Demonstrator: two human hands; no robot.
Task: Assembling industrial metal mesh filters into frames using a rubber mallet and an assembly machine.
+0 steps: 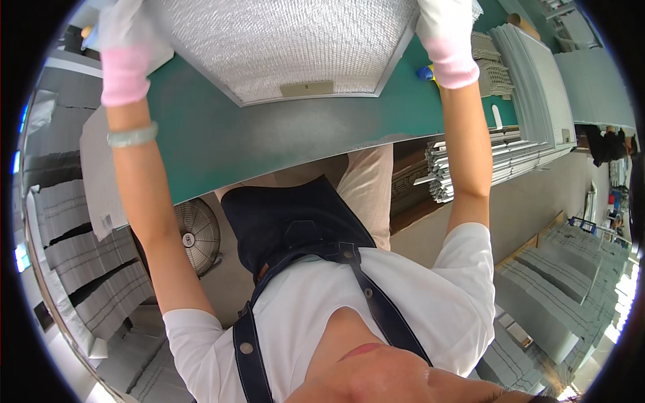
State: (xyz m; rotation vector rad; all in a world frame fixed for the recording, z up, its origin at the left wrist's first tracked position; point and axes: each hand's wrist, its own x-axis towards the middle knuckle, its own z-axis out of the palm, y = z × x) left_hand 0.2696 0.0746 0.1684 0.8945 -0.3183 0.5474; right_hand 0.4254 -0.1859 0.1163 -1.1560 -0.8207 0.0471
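A silver metal mesh filter panel [289, 47] in a thin metal frame fills the top middle, above the green tabletop [222, 127]. Along its near edge is a small beige-grey plate [307, 88]. My left hand [131, 27], in a white glove with a pink cuff, is beside the panel's left edge and smeared by motion. My right hand [447, 20], gloved the same way, is at the panel's right edge and overlaps its frame. The fingers of both hands are hidden or cut off by the picture's top, so their grip does not show.
Right of my right arm stand stacked framed panels [537, 80] and thin corrugated pieces [490, 64]. Metal strips [470, 164] lie bundled below the tabletop. A floor fan [198, 236] stands under the left side. Grey stacks [67, 208] line the far left; more stacks [551, 289] fill the right.
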